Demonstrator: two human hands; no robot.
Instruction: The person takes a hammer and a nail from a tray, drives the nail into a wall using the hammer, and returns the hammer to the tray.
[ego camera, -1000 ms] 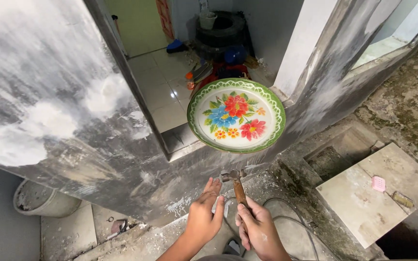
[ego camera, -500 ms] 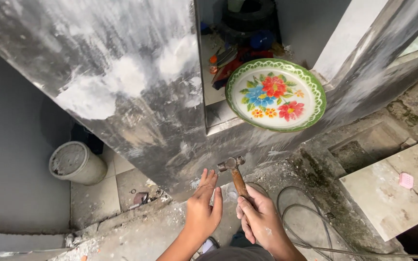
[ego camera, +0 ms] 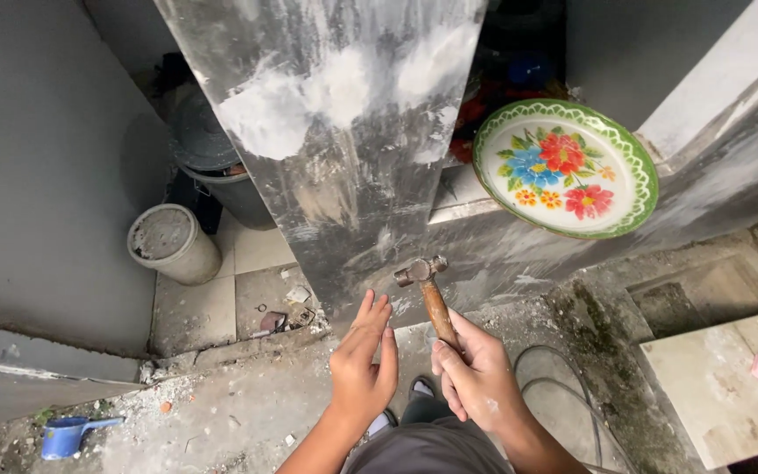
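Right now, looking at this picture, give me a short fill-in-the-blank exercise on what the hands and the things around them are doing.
1. The right hand holds a ____ by its wooden handle.
2. The left hand is open and holds ____.
3. The round plate on the ledge has a ____ rim.
4. The scoop on the ground at lower left is ____.

Missing words: hammer; nothing; green; blue

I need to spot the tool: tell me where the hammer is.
In the head view, the hammer is at lower centre, gripped by the right hand, its head against the grey wall, beside the left hand.
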